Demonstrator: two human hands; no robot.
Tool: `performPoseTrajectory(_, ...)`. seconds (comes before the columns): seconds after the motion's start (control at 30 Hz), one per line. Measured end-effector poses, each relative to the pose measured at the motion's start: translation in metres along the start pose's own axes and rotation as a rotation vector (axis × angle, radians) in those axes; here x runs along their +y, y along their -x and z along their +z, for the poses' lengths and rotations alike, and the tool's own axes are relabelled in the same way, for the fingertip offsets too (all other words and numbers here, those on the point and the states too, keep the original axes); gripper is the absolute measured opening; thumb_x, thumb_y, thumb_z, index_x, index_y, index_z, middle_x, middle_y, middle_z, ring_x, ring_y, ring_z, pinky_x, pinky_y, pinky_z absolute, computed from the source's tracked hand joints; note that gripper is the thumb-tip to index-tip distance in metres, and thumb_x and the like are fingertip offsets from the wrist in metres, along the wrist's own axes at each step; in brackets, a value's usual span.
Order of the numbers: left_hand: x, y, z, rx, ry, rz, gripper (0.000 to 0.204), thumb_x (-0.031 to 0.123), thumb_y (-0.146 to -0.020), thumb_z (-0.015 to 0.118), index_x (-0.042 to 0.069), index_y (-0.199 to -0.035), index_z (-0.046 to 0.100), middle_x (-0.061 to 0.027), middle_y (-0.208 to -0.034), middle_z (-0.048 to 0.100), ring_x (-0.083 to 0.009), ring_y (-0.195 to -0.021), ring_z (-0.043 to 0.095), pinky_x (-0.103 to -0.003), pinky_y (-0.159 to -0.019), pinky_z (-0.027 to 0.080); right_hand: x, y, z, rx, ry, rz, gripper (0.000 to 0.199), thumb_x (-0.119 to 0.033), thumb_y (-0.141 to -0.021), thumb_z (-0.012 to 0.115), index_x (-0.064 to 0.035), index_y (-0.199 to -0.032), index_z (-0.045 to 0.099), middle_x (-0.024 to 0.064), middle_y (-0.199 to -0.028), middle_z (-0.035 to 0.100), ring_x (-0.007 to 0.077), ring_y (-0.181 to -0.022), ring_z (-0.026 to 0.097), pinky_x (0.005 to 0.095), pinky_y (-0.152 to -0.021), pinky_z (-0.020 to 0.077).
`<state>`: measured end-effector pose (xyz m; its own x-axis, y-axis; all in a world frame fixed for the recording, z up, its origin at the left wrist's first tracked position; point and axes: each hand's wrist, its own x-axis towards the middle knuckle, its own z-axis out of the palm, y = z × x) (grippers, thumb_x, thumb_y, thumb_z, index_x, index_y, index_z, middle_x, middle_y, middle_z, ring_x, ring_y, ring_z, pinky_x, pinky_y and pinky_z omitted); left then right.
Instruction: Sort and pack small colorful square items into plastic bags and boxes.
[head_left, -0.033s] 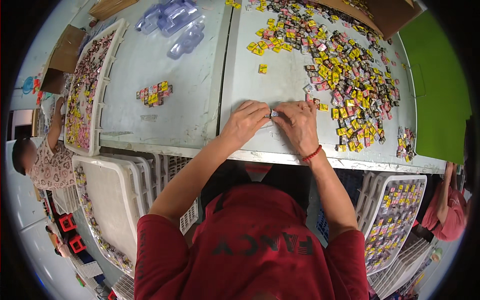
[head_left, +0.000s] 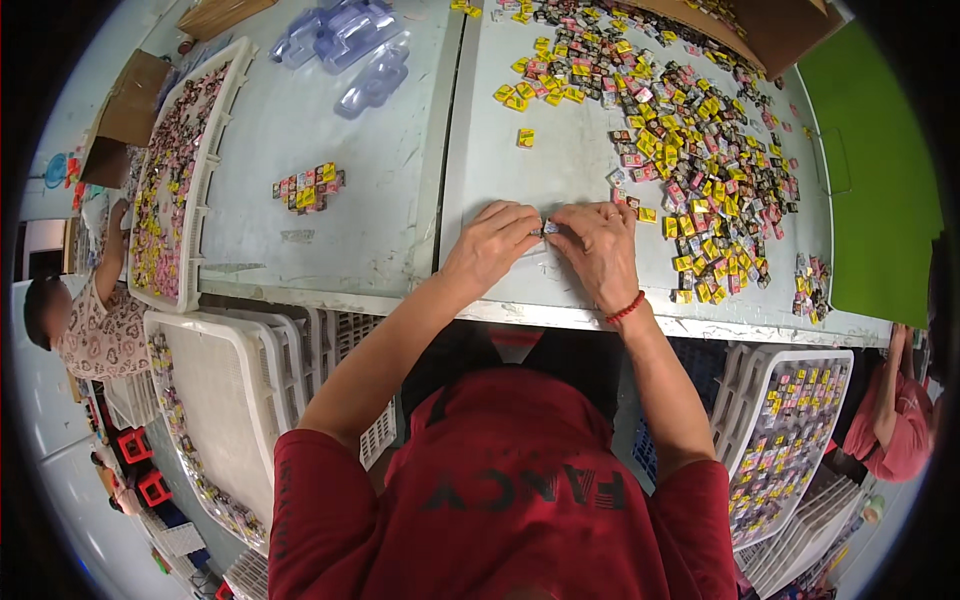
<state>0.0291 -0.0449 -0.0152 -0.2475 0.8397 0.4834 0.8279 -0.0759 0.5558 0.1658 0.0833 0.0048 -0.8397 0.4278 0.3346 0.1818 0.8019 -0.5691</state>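
With my left hand (head_left: 492, 245) and right hand (head_left: 598, 250) I pinch one small silver-wrapped square piece (head_left: 549, 228) on the grey metal desk (head_left: 330, 235), near its 6 o'clock edge; fingers should press gently, steadily.

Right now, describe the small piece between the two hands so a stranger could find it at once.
Start at the grey table, near its front edge. There the left hand and right hand meet. The small piece is pinched between their fingertips, unlike the loose pile of pieces lying beyond.
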Motion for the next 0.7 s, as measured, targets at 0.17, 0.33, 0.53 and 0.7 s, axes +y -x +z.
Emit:
performPoseTrajectory(0.17,-0.003,-0.001,0.005,0.018,-0.011,0.046,0.024,0.003,-0.068,0.074,0.0,-0.09,0.066,-0.0106,-0.099,0.063,-0.028,-0.097,0.058,-0.035,-0.083,0.05,0.001,-0.005,-0.003,0.07,0.064,-0.02,0.02,-0.012,-0.07,0.074,-0.0112,-0.089,0.067,-0.0003,-0.089,0.067,0.0217,-0.088,0.057,0.0422,-0.091,0.0352)
performPoseTrajectory(0.33,-0.009,-0.003,0.008,0.068,-0.116,0.114,0.027,0.004,-0.067,0.075,0.0,-0.092,0.066,-0.0098,-0.099,0.063,-0.0306,-0.102,0.055,-0.036,-0.085,0.049,0.004,-0.011,0.005,0.105,0.138,-0.093,0.02,-0.011,-0.069,0.074,-0.0115,-0.087,0.066,-0.0009,-0.09,0.067,0.021,-0.087,0.057,0.0421,-0.092,0.0353)
performPoseTrajectory(0.53,0.003,0.004,-0.011,0.099,-0.024,-0.039,0.033,0.008,-0.066,0.077,0.002,-0.094,0.063,-0.0094,-0.107,0.058,-0.0309,-0.103,0.054,-0.037,-0.085,0.048,0.01,-0.012,0.006,0.117,0.107,-0.045,0.018,-0.013,-0.071,0.073,-0.0107,-0.088,0.068,0.0002,-0.096,0.067,0.0217,-0.09,0.058,0.0417,-0.092,0.0368)
performPoseTrajectory(0.7,0.003,0.012,-0.015,0.027,-0.017,-0.082,0.035,0.008,-0.066,0.078,0.002,-0.096,0.061,-0.0091,-0.107,0.057,-0.0298,-0.102,0.055,-0.037,-0.085,0.048,0.011,-0.009,0.009,0.115,0.108,-0.063,0.017,-0.012,-0.073,0.073,-0.0089,-0.09,0.07,0.0032,-0.099,0.067,0.0229,-0.092,0.059,0.041,-0.091,0.0382)
